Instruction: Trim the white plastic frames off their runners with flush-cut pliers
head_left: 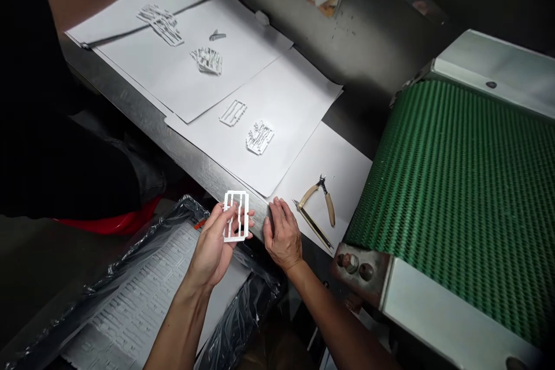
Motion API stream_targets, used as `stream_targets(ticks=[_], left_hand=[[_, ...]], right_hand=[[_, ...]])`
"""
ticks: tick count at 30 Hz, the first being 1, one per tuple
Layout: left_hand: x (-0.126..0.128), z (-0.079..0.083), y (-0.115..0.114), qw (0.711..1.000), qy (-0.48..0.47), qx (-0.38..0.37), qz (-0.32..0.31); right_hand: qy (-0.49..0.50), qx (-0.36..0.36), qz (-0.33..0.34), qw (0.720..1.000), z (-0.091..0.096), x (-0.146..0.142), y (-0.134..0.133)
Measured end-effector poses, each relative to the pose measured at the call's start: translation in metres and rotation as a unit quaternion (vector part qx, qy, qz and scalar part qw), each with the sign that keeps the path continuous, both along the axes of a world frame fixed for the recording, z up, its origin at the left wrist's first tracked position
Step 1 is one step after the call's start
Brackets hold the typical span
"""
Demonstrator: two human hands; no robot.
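"What were your hands doing?"

"My left hand (212, 254) pinched a white plastic parts frame (236, 217) just off the near edge of the steel surface (173, 156). It looked like plastic, though I couldn't be sure from this view. My right hand (281, 234) lay open and empty against that edge."

"What could go wrong?"

"Squeezing could snap those thin bars, and a slip rightward could drive that hand onto the craft knife (313, 225) beside the nippers (312, 193)."
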State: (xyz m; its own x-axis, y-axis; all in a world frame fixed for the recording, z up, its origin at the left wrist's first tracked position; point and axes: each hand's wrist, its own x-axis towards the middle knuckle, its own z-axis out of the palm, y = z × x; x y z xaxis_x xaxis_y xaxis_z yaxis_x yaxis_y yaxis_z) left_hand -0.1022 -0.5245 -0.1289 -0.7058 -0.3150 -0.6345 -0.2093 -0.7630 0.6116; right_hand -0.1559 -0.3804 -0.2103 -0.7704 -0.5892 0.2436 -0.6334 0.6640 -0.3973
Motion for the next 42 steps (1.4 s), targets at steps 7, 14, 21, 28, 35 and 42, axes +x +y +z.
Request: stream_targets(ticks=[7, 14, 21, 28, 35, 42], left_hand=[[-0.04, -0.013, -0.044, 0.989, -0.003, -0.144, -0.031], [-0.093, -0.031, -0.083, 0.978, 0.026, -0.2, 0.052], [-0.133, -0.037, -0.111, 0.974, 0.026, -0.206, 0.095], [-0.153, -0.045, -0.128, 0.957, 0.002, -0.251, 0.144], [-0.179, -0.05, -0.142, 0.926, -0.041, -0.358, 0.113], [-0.206, -0.054, -0.145, 0.849, -0.13, -0.511, 0.032]], right_hand=[[0.021, 0.0, 0.004, 1.0, 0.001, 0.0, -0.001], [0.033, -0.005, 0.008, 0.999, 0.001, -0.001, -0.001], [0.038, -0.01, 0.008, 0.999, 0.002, -0.003, -0.002], [0.038, 0.001, 0.012, 0.999, -0.001, -0.001, 0.0], [0.042, -0.015, 0.007, 0.999, 0.0, -0.002, -0.001], [0.057, -0.002, 0.015, 0.998, -0.007, 0.0, 0.002]])
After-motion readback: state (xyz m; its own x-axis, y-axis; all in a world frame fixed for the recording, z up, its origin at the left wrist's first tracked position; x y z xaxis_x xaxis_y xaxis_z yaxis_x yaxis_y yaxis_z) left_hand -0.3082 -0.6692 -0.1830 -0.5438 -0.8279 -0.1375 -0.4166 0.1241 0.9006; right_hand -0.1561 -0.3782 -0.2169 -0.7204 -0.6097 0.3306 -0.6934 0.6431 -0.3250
